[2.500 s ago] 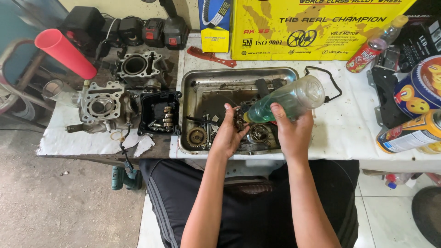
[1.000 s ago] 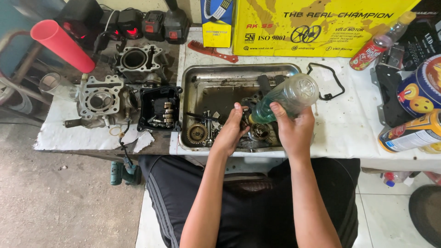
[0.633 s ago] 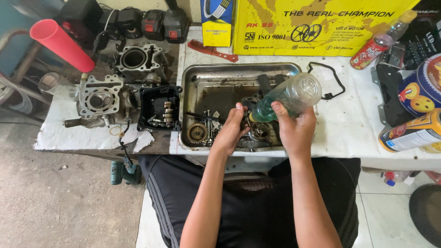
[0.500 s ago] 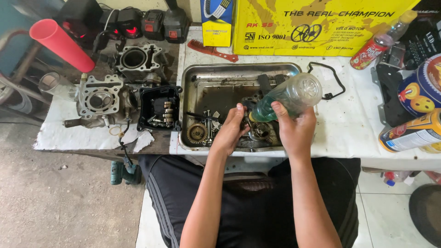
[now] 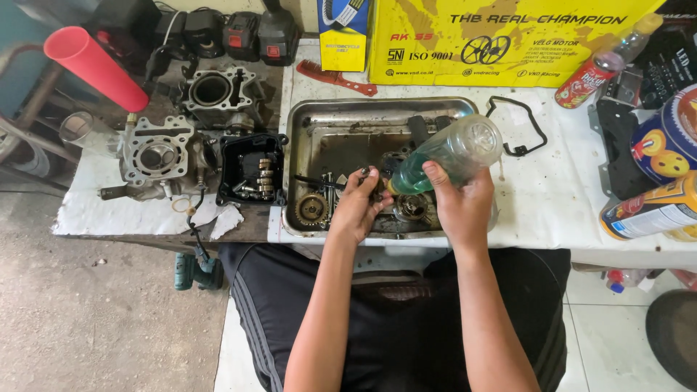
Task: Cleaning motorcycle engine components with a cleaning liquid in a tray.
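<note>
My right hand (image 5: 461,207) grips a clear plastic bottle (image 5: 454,154) with green liquid in it, tipped neck-down to the left over a steel tray (image 5: 312,116). My left hand (image 5: 357,205) is closed on a small dark metal part (image 5: 372,183) held right under the bottle's mouth, above the tray's front half. Gears, bolts and other oily engine parts (image 5: 314,209) lie in the tray around both hands.
Left of the tray sit a black cylinder head (image 5: 253,170), two engine cylinder blocks (image 5: 157,154), a glass and a red tube (image 5: 94,67). A yellow carton (image 5: 501,40), red comb, black gasket (image 5: 517,125), bottle and spray cans stand behind and right. A green drill (image 5: 194,271) lies on the floor.
Both hands and the tipped bottle stay almost still over the tray. The head view has shifted slightly; the bottle sits a little lower than 2.5 s ago.
</note>
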